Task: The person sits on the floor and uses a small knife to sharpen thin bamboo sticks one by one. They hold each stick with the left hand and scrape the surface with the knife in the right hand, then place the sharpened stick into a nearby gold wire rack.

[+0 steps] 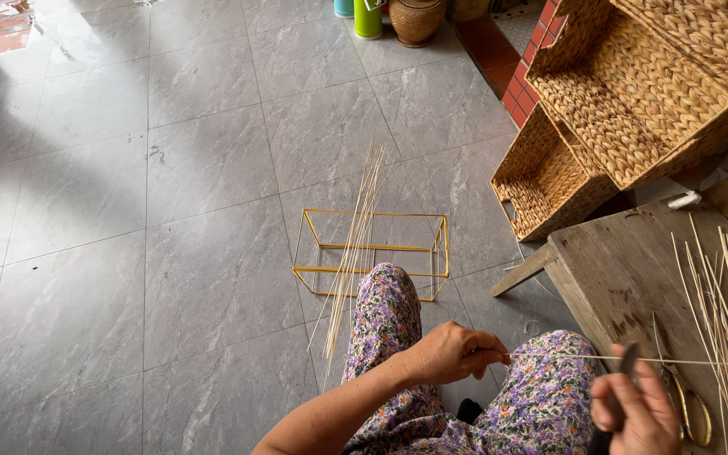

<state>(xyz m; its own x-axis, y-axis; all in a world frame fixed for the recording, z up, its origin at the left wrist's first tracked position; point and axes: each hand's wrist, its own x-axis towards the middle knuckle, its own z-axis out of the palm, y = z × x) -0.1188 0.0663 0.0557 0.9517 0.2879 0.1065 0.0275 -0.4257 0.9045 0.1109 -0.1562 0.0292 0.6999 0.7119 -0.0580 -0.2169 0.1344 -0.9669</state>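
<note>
1. Pale, thin cane strip (pixel 600 359) runs level between both hands, above the floral-trousered knees.
2. Left hand (pixel 452 352) is closed, pinching the strip's left end between its fingertips.
3. Right hand (pixel 634 411) is curled shut around a dark-bladed knife (pixel 627 361), the blade meeting the strip.
4. More cane strips (pixel 722 324) and scissors (pixel 684 404) lie on the wooden bench (pixel 617 270).
5. On the grey tiled floor (pixel 128 253), a yellow wire frame (pixel 372 253) stands with a bundle of strips (pixel 355 244) across it, woven baskets (pixel 625 101) beyond.
</note>
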